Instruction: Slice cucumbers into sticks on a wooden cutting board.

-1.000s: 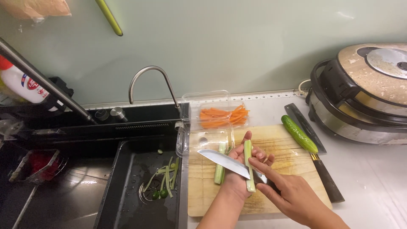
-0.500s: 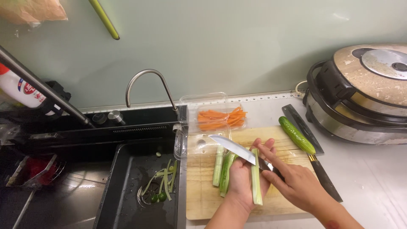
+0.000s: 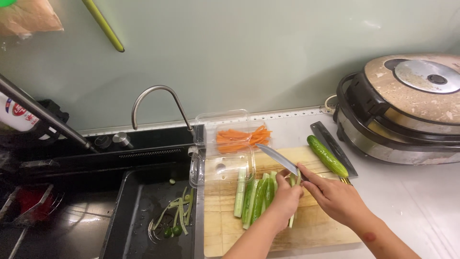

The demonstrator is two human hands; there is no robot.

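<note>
The pale green cucumber spear stood on the light wooden cutting board, pinned under the left hand, whose fingers were curled together over it. At three o'clock from that spear, the right hand was clamped on the handle of a steel kitchen knife, its blade slanting up toward ten o'clock and the edge sitting just beside the left fingertips. That looked like the risk: a slip of the blade on wet cucumber skin could have sent the edge into those fingers, or the spear could have rolled.

At nine o'clock lay the cut cucumber strips, side by side on the board. At eleven o'clock sat a clear plastic tray holding orange carrot sticks, its open lid flat on the board. At two o'clock, a whole dark green cucumber rested on a broad cleaver, with a round beige and black cooker beyond.

Far out at nine o'clock, green peelings lay in the black sink under a curved steel tap. At the left edge, a white bottle with a red label leaned partly out of view; at top left hung an orange-tinted bag.
</note>
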